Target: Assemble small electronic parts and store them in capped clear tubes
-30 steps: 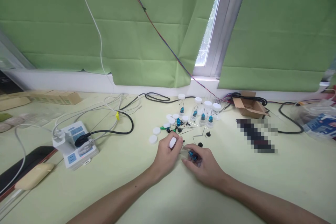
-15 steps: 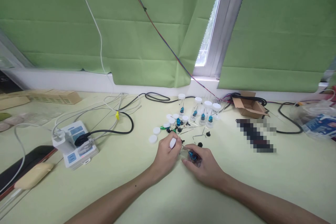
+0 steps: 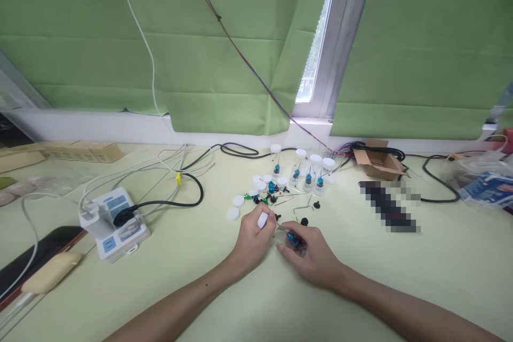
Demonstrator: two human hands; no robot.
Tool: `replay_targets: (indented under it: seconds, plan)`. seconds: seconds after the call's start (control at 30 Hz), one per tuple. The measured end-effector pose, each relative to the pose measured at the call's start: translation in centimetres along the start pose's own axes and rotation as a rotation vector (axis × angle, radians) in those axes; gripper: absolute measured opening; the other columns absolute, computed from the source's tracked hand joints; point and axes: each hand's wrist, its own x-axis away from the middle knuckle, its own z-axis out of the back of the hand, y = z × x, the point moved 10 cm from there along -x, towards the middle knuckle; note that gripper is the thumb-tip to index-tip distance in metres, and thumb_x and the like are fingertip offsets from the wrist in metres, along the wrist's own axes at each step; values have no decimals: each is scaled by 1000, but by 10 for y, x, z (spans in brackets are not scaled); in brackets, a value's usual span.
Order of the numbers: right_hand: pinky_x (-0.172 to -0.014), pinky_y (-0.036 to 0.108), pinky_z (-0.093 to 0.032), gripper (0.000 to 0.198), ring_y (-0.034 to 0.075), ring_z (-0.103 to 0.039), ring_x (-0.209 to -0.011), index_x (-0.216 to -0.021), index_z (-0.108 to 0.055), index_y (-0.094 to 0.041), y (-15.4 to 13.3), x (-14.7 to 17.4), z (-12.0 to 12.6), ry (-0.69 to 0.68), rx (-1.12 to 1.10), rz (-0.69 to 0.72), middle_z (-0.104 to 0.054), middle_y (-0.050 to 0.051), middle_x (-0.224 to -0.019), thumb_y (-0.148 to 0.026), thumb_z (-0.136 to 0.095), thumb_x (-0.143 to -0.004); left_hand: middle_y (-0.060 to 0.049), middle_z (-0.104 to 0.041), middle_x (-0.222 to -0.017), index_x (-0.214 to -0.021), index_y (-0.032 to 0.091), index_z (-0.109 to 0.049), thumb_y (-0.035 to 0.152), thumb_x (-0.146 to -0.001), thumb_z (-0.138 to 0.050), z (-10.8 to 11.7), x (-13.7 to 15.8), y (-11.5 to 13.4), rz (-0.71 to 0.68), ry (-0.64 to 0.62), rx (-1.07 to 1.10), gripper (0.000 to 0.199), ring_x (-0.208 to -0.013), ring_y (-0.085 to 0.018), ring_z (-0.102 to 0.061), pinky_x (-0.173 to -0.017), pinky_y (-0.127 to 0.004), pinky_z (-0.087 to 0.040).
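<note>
A white cap [image 3: 262,219] is pinched in my left hand [image 3: 251,240], its fingers closed. My right hand [image 3: 320,256] is wrapped around a clear plastic bottle [image 3: 281,236], tipped on its side with its mouth towards the left hand. Inside the bottle shows a blue metal part [image 3: 294,240]; a thin metal piece juts towards the cap. The right fingers partly cover the bottle. Just beyond my hands lie a black knob-like screw [image 3: 304,222], hex keys [image 3: 303,207] and loose white caps [image 3: 233,214].
Several capped clear bottles [image 3: 319,181] with blue parts stand behind the loose pieces. A power strip [image 3: 124,230] with plugs and cables sits to the left. An open cardboard box [image 3: 377,168] and a plastic bag [image 3: 481,181] are at the right. A phone-like black slab [image 3: 40,256] lies far left.
The view has shifted very slightly. Both hands keep the same hold on the cap and the bottle, with almost no visible movement.
</note>
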Motion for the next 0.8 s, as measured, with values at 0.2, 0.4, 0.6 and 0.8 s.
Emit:
replay_targets:
  seconds: [0.2, 0.4, 0.6, 0.8]
  plan:
    - [-62, 25, -45, 28, 14, -55, -62, -110, -63, -16, -2, 2, 1, 21, 3, 8, -64, 0, -74, -28, -64, -84, 4, -53, -64, -74, 20, -51, 34, -91, -52, 1, 0, 2, -2, 14, 28, 22, -56, -12, -47, -53, -23, -39]
    - [-64, 25, -45, 24, 14, -56, -63, -111, -60, -18, -6, 0, 10, 89, -60, -1, -66, 1, -79, -26, -59, -88, 1, -62, -86, -110, 24, -47, 36, -86, -64, -11, 3, 0, 31, -30, 308, 31, -58, -10, -54, -54, -22, -45]
    - [-69, 26, -49, 27, 15, -61, -70, -116, -57, -20, -8, -2, 10, 97, -101, 46, -69, 2, -90, -24, -58, -89, -3, -66, -91, -118, 25, -46, 34, -86, -65, -11, 4, 8, 31, -11, 300, 38, -72, -14, -64, -64, -26, -53]
    - [-53, 25, -47, 51, 12, -56, -53, -134, -42, -17, 4, 3, 18, 232, -120, -18, -67, 5, -89, -26, -59, -87, -1, -65, -86, -119, 25, -45, 31, -84, -67, 47, -22, 57, -245, 222, 143, 42, -68, -13, -63, -60, -23, -52]
